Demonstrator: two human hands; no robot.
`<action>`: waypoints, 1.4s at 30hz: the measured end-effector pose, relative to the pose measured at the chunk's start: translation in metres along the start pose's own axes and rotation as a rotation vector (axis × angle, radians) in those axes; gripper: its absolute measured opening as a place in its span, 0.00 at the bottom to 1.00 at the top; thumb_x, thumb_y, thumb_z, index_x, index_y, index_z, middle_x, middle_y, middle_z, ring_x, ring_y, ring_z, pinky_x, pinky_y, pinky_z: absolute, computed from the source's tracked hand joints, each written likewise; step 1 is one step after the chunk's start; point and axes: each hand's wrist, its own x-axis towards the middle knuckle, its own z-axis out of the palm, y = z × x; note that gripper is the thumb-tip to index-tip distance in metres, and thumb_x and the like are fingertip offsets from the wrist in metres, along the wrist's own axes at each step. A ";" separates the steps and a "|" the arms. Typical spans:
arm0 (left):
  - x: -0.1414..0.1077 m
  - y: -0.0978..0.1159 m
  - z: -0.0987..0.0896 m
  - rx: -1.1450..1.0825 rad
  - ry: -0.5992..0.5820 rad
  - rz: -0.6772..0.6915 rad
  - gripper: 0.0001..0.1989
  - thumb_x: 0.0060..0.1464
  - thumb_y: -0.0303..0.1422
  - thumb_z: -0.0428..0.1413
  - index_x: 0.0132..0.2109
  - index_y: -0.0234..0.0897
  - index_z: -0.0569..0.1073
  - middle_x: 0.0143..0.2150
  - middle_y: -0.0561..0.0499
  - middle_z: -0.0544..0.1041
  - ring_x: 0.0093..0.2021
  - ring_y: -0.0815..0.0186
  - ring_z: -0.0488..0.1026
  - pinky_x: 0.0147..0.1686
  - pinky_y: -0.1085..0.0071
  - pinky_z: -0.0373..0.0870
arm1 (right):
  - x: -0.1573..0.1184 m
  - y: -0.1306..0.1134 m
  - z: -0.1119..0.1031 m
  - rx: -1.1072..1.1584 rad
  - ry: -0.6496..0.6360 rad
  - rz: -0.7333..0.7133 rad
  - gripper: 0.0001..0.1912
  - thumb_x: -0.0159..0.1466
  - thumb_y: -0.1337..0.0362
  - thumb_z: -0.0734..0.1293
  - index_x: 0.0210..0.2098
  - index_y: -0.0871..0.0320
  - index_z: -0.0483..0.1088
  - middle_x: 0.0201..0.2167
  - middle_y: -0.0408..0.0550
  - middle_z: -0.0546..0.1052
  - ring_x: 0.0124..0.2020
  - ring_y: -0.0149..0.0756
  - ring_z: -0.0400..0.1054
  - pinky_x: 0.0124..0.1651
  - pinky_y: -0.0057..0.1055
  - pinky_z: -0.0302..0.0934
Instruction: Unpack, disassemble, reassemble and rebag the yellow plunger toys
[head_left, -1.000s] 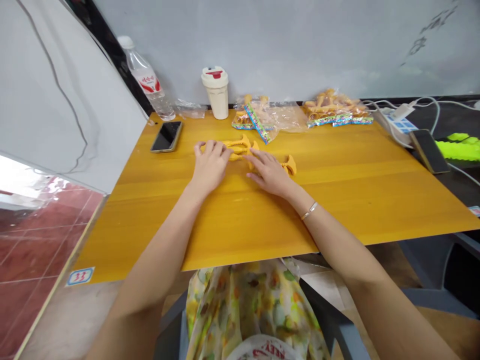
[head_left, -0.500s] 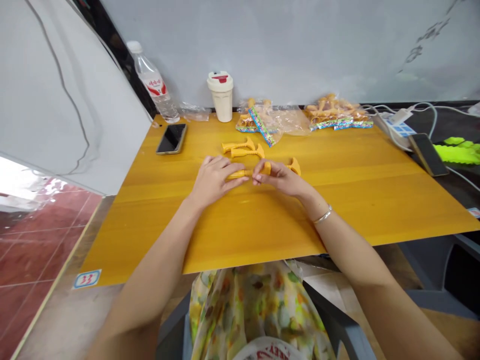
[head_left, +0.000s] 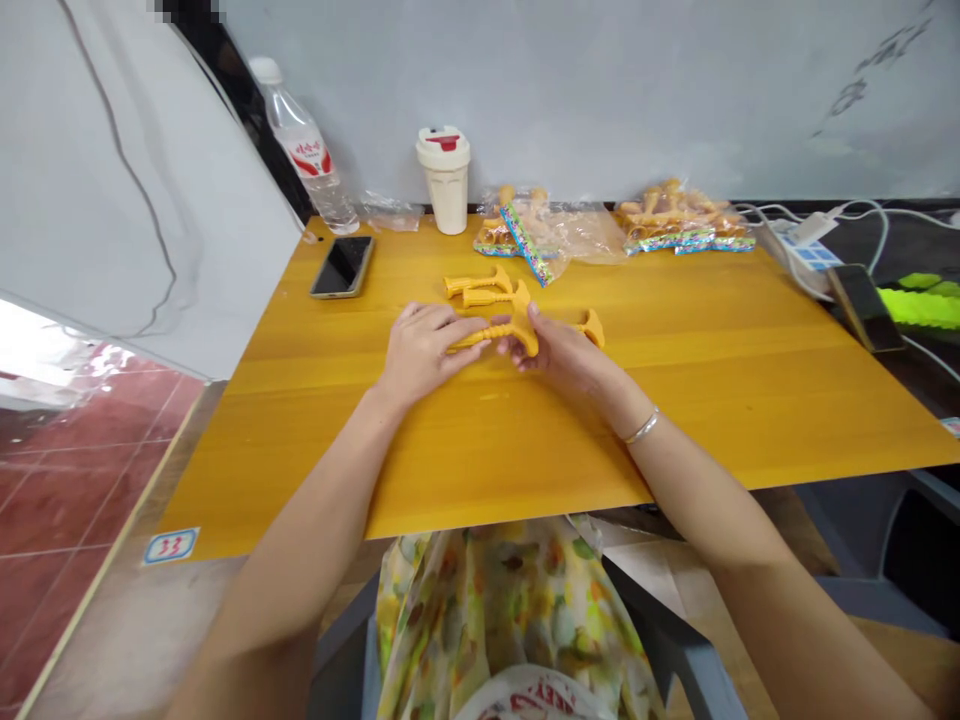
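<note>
**Yellow ribbed T-shaped piece [head_left: 504, 332] held in both hands, mid-bench**

The piece sits near the middle of the bench [head_left: 720, 420], in its far half. The right hand [head_left: 562, 358] has its grip pressed together on the piece's crossbar, pinching it between thumb and fingers. The left hand [head_left: 424, 352] lies just beside, with its fingers touching the ribbed stem; whether that grip is closed on the stem cannot be determined from this view. A metal bangle [head_left: 643, 425] is worn on the right wrist.

Two further yellow T-shaped pieces [head_left: 480, 287] lie close together just beyond the hands. A fourth yellow piece [head_left: 591, 328] lies just past the right hand.

Along the far edge stand two clear plastic bags of yellow items with printed strips, [head_left: 517, 235] and [head_left: 679, 225], plus a cream lidded tumbler [head_left: 444, 180]. A water bottle [head_left: 304, 150] stands at the far left corner, with a smartphone [head_left: 343, 267] lying near it. A power strip [head_left: 806, 245] and a second phone [head_left: 862, 308] lie past the far right corner. A "33" label [head_left: 171, 546] marks the near left corner.
</note>
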 end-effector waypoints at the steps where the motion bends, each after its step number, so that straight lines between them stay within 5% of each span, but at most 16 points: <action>1: 0.000 0.001 -0.001 0.010 -0.004 0.015 0.19 0.65 0.50 0.52 0.49 0.46 0.82 0.37 0.47 0.82 0.40 0.59 0.78 0.48 0.60 0.66 | -0.001 0.000 0.000 0.035 -0.051 0.015 0.26 0.66 0.39 0.64 0.46 0.55 0.73 0.34 0.47 0.76 0.28 0.30 0.66 0.34 0.30 0.65; 4: 0.001 0.003 -0.005 -0.027 0.001 0.034 0.19 0.64 0.49 0.53 0.47 0.44 0.83 0.35 0.47 0.83 0.38 0.59 0.79 0.45 0.61 0.67 | -0.005 -0.001 0.000 -0.004 -0.068 -0.077 0.23 0.60 0.46 0.73 0.46 0.54 0.72 0.32 0.41 0.74 0.28 0.27 0.63 0.34 0.26 0.62; 9: 0.002 0.007 -0.012 -0.303 -0.041 -0.045 0.16 0.58 0.48 0.59 0.42 0.42 0.83 0.41 0.48 0.86 0.41 0.58 0.82 0.46 0.64 0.73 | -0.008 -0.002 -0.002 -0.167 -0.082 -0.209 0.16 0.62 0.51 0.72 0.44 0.52 0.72 0.36 0.43 0.76 0.37 0.33 0.69 0.42 0.31 0.65; 14: 0.004 0.003 -0.018 -0.575 -0.220 -0.200 0.15 0.52 0.46 0.63 0.38 0.40 0.84 0.37 0.49 0.86 0.37 0.60 0.82 0.42 0.66 0.77 | -0.007 -0.009 -0.005 -0.359 -0.239 -0.350 0.08 0.66 0.58 0.68 0.33 0.55 0.73 0.36 0.46 0.77 0.41 0.35 0.71 0.52 0.38 0.65; 17: 0.005 -0.002 -0.021 -0.674 -0.329 -0.240 0.15 0.53 0.46 0.61 0.38 0.40 0.84 0.32 0.51 0.84 0.30 0.63 0.79 0.34 0.69 0.76 | -0.007 -0.011 -0.006 -0.398 -0.304 -0.370 0.08 0.65 0.59 0.68 0.35 0.56 0.76 0.39 0.47 0.79 0.43 0.37 0.72 0.55 0.41 0.65; 23: 0.004 0.005 -0.016 -0.584 -0.081 -0.177 0.13 0.55 0.43 0.61 0.38 0.40 0.84 0.39 0.48 0.86 0.40 0.60 0.82 0.45 0.67 0.77 | -0.009 -0.006 -0.004 -0.100 -0.161 -0.182 0.32 0.65 0.44 0.68 0.65 0.47 0.64 0.58 0.50 0.74 0.47 0.37 0.74 0.48 0.36 0.72; 30: 0.003 0.014 -0.004 -0.415 0.027 -0.030 0.10 0.58 0.42 0.60 0.36 0.43 0.83 0.37 0.50 0.86 0.39 0.61 0.83 0.48 0.63 0.75 | -0.001 0.002 -0.001 0.126 0.074 0.073 0.29 0.61 0.55 0.75 0.58 0.55 0.69 0.36 0.43 0.78 0.29 0.29 0.71 0.35 0.28 0.71; 33: 0.003 0.010 -0.005 -0.455 0.023 -0.102 0.10 0.57 0.42 0.60 0.36 0.42 0.83 0.38 0.50 0.86 0.40 0.61 0.83 0.48 0.64 0.76 | 0.002 0.005 0.000 -0.003 0.038 -0.066 0.32 0.60 0.53 0.76 0.60 0.55 0.67 0.33 0.41 0.77 0.29 0.30 0.71 0.33 0.28 0.69; 36: 0.003 0.005 -0.005 -0.511 0.003 -0.231 0.12 0.56 0.42 0.60 0.36 0.39 0.83 0.37 0.49 0.86 0.39 0.60 0.82 0.45 0.66 0.77 | 0.001 0.007 0.004 -0.296 0.100 -0.295 0.29 0.64 0.53 0.72 0.62 0.52 0.65 0.42 0.46 0.80 0.40 0.36 0.75 0.43 0.34 0.71; 39: 0.003 -0.003 -0.005 -0.541 0.038 -0.310 0.14 0.55 0.43 0.60 0.34 0.38 0.82 0.34 0.49 0.84 0.36 0.62 0.80 0.41 0.68 0.76 | -0.002 0.006 0.006 -0.650 0.143 -0.499 0.15 0.71 0.55 0.63 0.54 0.53 0.71 0.50 0.51 0.79 0.54 0.41 0.73 0.59 0.41 0.66; 42: 0.005 -0.014 -0.005 -0.572 0.125 -0.400 0.16 0.56 0.45 0.59 0.34 0.37 0.81 0.32 0.50 0.83 0.33 0.65 0.78 0.32 0.71 0.74 | -0.003 0.004 0.001 -0.891 0.122 -0.652 0.16 0.74 0.58 0.57 0.45 0.53 0.75 0.54 0.53 0.79 0.58 0.42 0.71 0.63 0.45 0.62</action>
